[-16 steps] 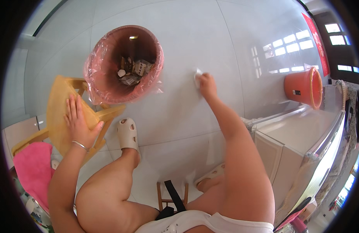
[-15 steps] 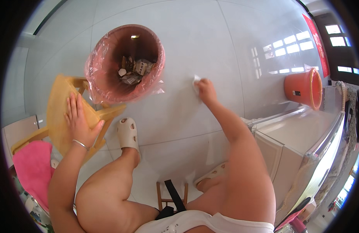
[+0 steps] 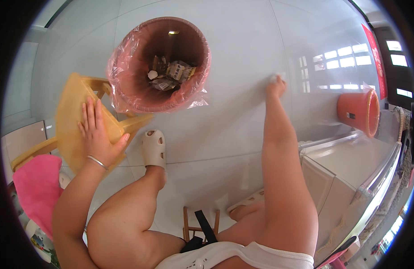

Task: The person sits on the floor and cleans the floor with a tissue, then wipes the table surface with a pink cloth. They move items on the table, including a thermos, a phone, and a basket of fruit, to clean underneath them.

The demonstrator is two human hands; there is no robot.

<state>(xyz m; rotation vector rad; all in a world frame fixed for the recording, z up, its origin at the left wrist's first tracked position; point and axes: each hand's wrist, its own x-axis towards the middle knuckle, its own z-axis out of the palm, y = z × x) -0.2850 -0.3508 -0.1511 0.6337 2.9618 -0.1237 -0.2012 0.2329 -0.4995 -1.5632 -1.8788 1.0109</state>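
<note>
A person seated on a low wooden stool (image 3: 200,224) leans forward over a pale, glossy tiled floor (image 3: 242,36). The right hand (image 3: 276,85) is stretched far out, its fingers closed around a small white wad, seemingly a tissue or cloth (image 3: 275,77), pressed against the tiles to the right of a waste bin. The left hand (image 3: 96,134) lies flat on the tilted seat of a yellow wooden stool (image 3: 70,121) at near left, fingers straight and slightly apart, a thin bracelet on the wrist. Judging by the pose, the floor wiping looks under way rather than finished; the wad is in the hand, not in the bin. The round bin (image 3: 160,62), lined with a pink plastic bag, stands at far centre-left and holds a shallow layer of crumpled wrappers and paper scraps, leaving it mostly empty. An orange bucket (image 3: 358,112) stands at far right; its contents cannot be seen. A cream clog (image 3: 153,148) covers the left foot.
</note>
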